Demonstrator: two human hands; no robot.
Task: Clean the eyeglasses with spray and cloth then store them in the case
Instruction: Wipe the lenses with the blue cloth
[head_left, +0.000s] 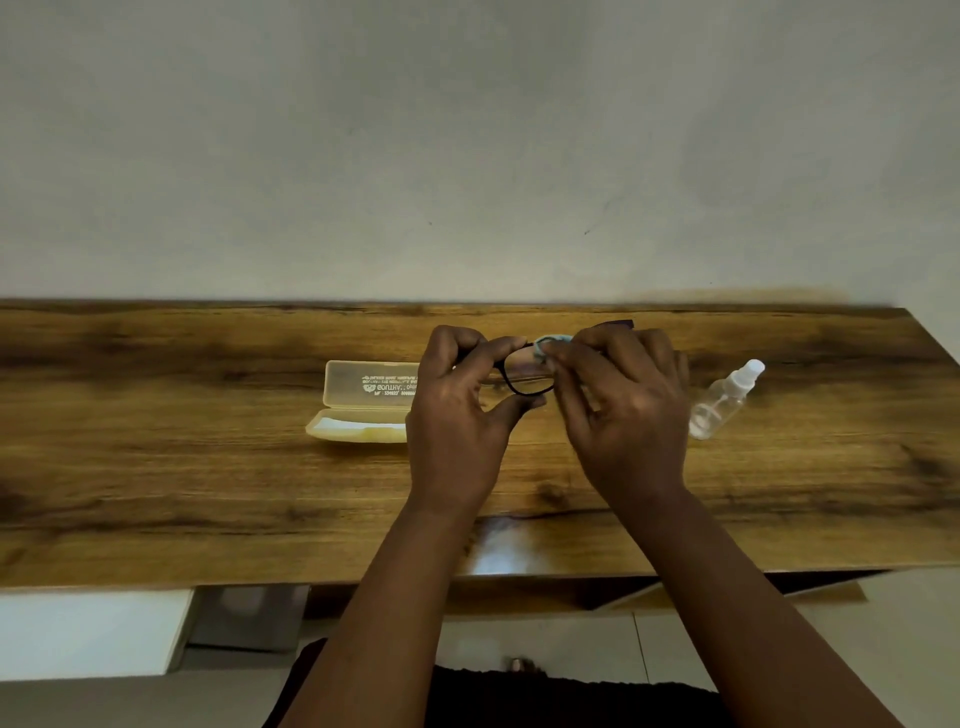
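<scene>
Both hands work above the table (208, 467): left hand (457, 415) pinches the eyeglasses (524, 387) by the frame, right hand (623, 410) pinches the cloth (545, 345) against a lens. Best rub gently, supporting the rim (case (363, 405) lies open, spray bottle (727, 400) rightward).

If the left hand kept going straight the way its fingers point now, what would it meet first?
The left hand grips the eyeglasses, fingers pointing away toward the wall. Past the frame, only bare table seems to lie ahead, then the wall; depth is unclear.
</scene>
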